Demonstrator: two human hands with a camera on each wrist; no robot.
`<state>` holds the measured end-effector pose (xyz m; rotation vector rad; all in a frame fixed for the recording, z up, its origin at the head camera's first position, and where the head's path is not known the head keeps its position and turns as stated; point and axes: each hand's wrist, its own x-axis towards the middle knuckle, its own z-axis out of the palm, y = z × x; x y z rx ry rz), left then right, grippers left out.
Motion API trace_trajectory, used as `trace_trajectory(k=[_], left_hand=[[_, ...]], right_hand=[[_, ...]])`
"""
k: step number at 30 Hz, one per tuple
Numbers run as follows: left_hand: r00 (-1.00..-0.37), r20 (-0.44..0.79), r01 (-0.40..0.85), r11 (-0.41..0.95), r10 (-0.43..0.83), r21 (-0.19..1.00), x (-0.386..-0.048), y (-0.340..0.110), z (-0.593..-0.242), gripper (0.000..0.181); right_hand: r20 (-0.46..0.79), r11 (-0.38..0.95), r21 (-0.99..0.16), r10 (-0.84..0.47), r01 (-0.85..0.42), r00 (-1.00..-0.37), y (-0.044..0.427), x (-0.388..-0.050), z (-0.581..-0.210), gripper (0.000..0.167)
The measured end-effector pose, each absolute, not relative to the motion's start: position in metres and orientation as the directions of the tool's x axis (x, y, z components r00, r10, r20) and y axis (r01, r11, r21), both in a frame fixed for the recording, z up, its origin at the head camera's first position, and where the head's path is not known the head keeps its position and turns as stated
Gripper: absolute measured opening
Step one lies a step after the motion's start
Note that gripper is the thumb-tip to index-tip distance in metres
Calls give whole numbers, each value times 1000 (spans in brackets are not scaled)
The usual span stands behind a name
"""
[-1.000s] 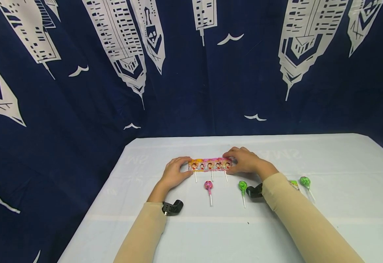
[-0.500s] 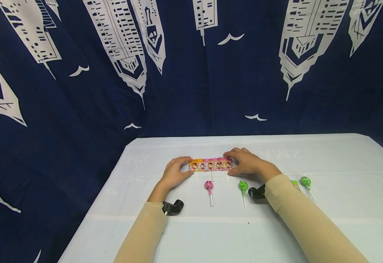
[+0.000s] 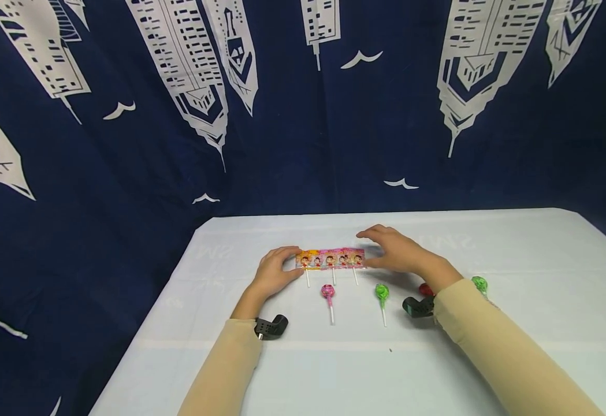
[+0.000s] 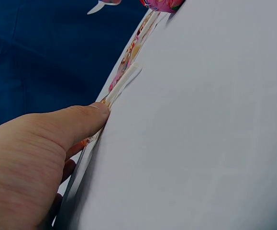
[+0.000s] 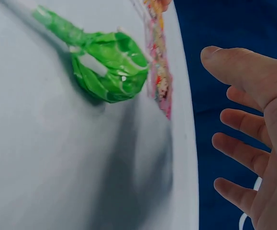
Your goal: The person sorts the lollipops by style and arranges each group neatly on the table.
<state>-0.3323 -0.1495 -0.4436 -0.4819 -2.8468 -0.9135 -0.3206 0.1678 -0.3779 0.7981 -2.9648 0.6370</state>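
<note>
A flat pink-and-orange strip pack of lollipops [image 3: 330, 259], printed with cartoon figures, lies on the white table with white sticks pointing toward me. My left hand [image 3: 274, 271] grips its left end; in the left wrist view the thumb [image 4: 83, 122] lies along the near edge, other fingers mostly hidden behind. Just off the right end, my right hand [image 3: 398, 249] hovers with fingers spread and holds nothing. Nearer to me lie a pink lollipop [image 3: 327, 292] and a green lollipop [image 3: 382, 292]; the green one looms large in the right wrist view.
By the right wrist is a red round thing [image 3: 425, 289], partly covered by the arm. Another green lollipop [image 3: 480, 285] lies beyond the right sleeve, its stick mostly hidden. A dark blue printed curtain [image 3: 282, 162] hangs behind the table's [image 3: 334, 370] far edge.
My right hand has let go of the pack's right end and moved slightly right and away, fingers spreading. The red thing has come into view by that wrist. My left hand stays put.
</note>
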Motion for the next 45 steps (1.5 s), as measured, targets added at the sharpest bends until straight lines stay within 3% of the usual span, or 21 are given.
trace_trajectory(k=[21,45], left_hand=[[-935,219,353,760,277,546,-332,-151,-445,50],[-936,220,351,755,274,554,-331,-150,-443,50]], right_hand=[[228,786,-364,-446,-500,-866,225,-256,-364,59],[293,764,-403,-414,-504,-862,279,-221,-383,68]])
